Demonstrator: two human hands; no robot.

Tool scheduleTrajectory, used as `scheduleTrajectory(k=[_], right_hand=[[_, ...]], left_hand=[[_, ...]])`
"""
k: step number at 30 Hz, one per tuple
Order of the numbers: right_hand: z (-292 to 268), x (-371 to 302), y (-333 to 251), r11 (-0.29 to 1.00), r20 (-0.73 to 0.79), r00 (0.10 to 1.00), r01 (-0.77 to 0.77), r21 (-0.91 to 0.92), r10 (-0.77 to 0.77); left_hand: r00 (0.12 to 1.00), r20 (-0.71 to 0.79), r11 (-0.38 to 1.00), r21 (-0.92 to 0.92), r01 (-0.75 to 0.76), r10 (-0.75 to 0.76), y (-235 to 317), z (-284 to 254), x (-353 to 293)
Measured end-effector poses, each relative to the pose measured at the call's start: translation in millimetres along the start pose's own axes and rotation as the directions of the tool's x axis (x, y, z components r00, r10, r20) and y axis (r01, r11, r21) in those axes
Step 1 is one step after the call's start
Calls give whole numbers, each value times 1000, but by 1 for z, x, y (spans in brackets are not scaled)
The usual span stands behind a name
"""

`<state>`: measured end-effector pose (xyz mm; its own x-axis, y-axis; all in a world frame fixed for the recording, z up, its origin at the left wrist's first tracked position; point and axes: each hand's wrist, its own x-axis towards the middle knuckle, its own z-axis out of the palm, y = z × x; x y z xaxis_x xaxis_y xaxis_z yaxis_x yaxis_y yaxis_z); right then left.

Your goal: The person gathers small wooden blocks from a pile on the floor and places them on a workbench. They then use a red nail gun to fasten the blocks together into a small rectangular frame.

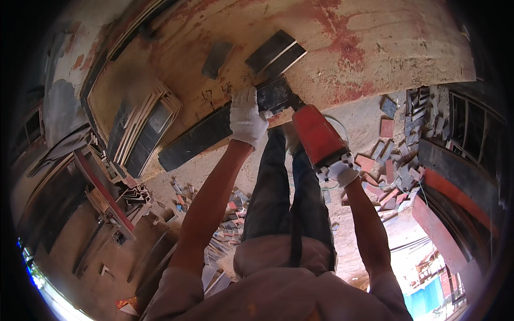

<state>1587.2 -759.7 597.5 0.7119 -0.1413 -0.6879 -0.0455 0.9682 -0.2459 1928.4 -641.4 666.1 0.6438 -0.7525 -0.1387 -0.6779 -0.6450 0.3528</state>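
My left hand (248, 119), in a white work glove, lies across a long black-faced board (195, 132), pressing on it with the fingers stretched forward and the thumb out to the right. The board lies along the near edge of a large worktop. My right hand (341, 173), also gloved, is closed round the rear of a red power saw (319, 135). Its front end meets the right end of the board, where a pale, rough edge shows. The saw's blade is mostly hidden there.
Loose black offcuts (276, 53) lie farther back on the stained worktop (396, 48). A stack of panels (143, 131) stands at left. Scrap blocks (388, 166) litter the floor around my legs, with a thin cable (336, 122) beside the saw.
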Motion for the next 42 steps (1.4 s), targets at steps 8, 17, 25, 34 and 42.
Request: scheduleTrajectory(k=[8, 17, 25, 34, 42], right_hand=[[33, -6, 8, 998, 54, 996, -62, -24, 63], [60, 33, 38, 988, 98, 983, -154, 5, 153], [74, 28, 33, 992, 47, 991, -126, -29, 128], [61, -5, 17, 992, 52, 991, -123, 25, 121], [22, -16, -7, 991, -30, 999, -33, 126, 37]], left_hand=[[993, -86, 986, -142, -91, 79, -19, -9, -11], [997, -73, 939, -345, 3, -30, -48, -8, -31], [998, -50, 925, -379, 11, -32, -51, -10, -29], [992, -123, 949, -315, -19, -21, -52, -6, -29], [992, -125, 952, -302, -45, 7, -51, -4, -28]])
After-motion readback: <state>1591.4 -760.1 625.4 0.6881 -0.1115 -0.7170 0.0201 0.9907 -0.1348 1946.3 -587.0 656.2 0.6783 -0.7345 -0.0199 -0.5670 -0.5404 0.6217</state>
